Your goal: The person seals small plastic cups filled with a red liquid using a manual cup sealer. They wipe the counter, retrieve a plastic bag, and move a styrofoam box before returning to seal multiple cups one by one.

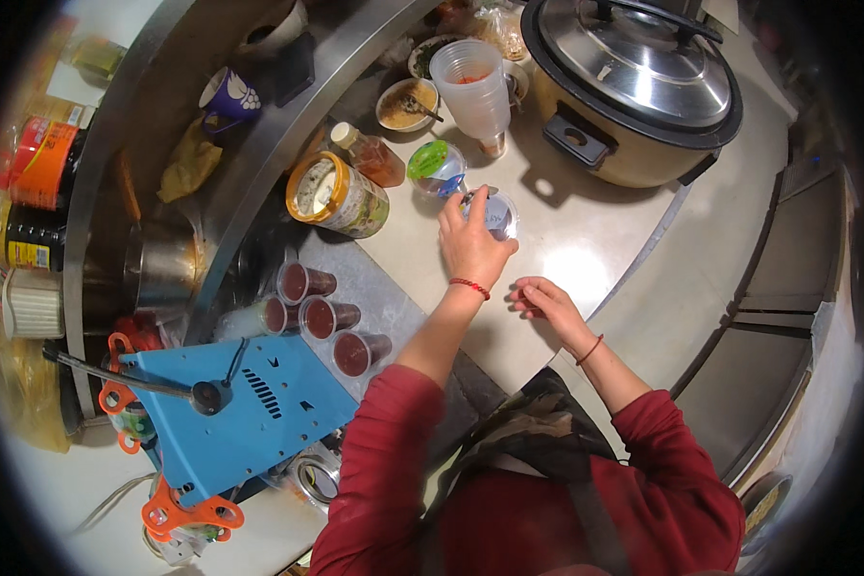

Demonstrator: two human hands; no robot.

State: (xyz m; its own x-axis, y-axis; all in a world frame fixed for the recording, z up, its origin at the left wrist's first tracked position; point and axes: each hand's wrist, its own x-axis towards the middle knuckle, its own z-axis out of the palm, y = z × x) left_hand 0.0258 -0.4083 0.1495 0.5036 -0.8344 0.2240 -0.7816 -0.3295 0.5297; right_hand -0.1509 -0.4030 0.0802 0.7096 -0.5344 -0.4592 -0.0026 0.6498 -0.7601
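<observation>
On the pale countertop (pixel 432 252), my left hand (pixel 473 241) reaches over a clear plastic container (pixel 502 214), its fingers spread around the rim; the lid or contents under them are partly hidden. Just beyond the fingers is another round clear container (pixel 435 167) with a green printed film and a small blue piece at its edge. My right hand (pixel 545 306) hovers nearer to me with fingers loosely curled and nothing seen in it. Behind the containers rises a stack of clear plastic cups (pixel 471 86).
A large lidded cooker (pixel 633 93) stands at the back right. To the left are an orange-rimmed tub (pixel 345 198), a white-capped bottle (pixel 374 158) and a bowl with a spoon (pixel 407 104). Several cups of dark red liquid (pixel 320 318) sit beside a blue metal machine (pixel 245 410).
</observation>
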